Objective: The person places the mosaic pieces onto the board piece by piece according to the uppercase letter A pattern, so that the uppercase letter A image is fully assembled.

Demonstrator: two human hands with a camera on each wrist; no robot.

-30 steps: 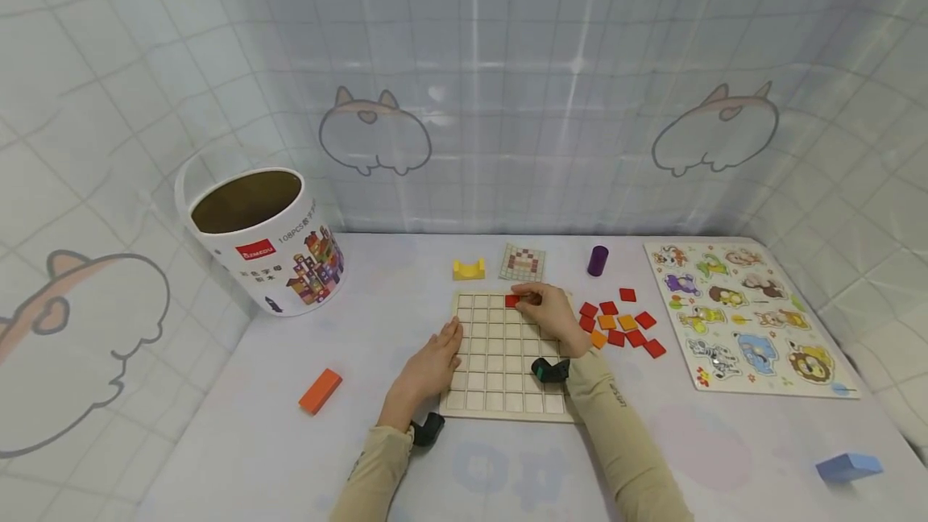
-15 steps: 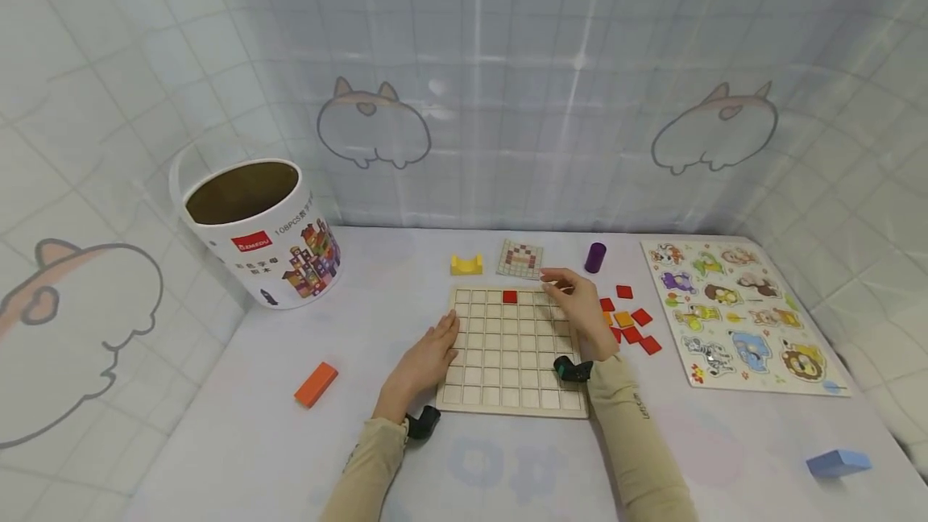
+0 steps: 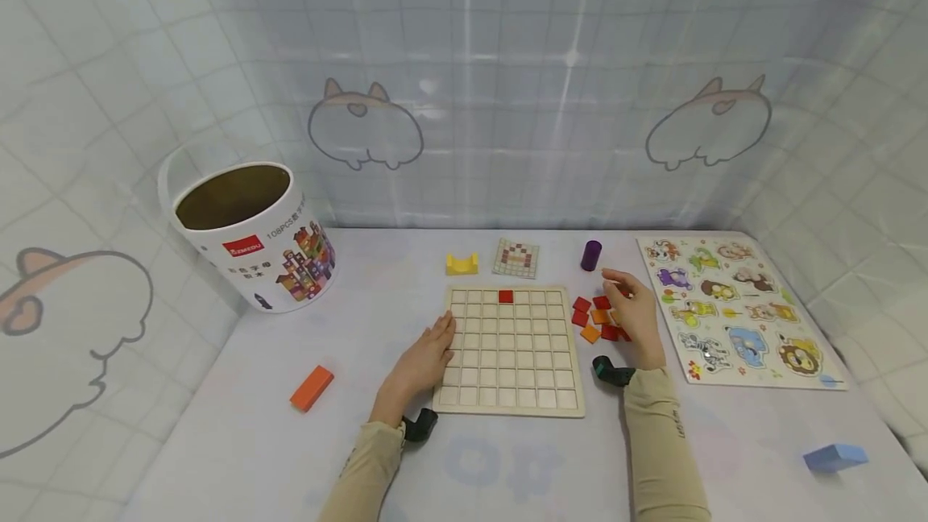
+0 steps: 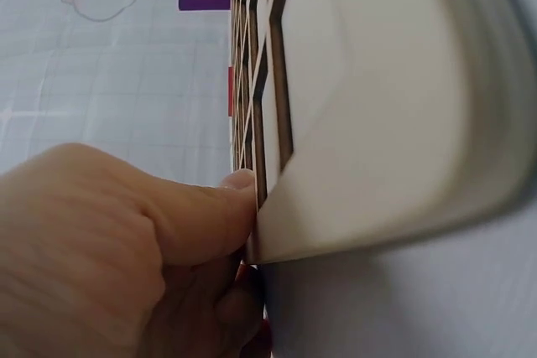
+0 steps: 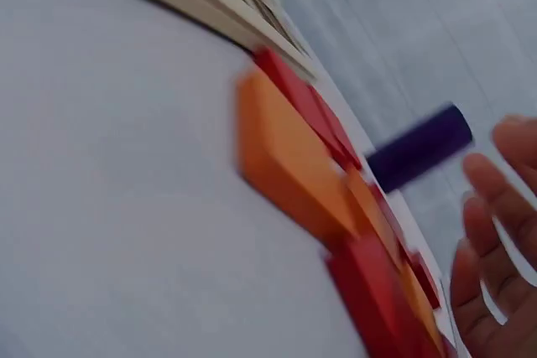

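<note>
While the left hand [image 3: 423, 359] touches the near edge of the pale grid board [image 3: 497, 361], the right hand [image 3: 635, 316] hangs over the loose tiles [image 3: 590, 333], its fingers parted, nothing visibly held. These flat, square, red and orange tiles look light, stiff and slightly slick; pinching opposite edges should suit. Between the hands, the board, seemingly wooden, has shallow square cells and one red tile [image 3: 505, 296].

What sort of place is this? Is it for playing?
Probably a play table: an animal puzzle board lies on it, a big bucket has a block picture printed on it, and a gridded board holds one red tile.
</note>
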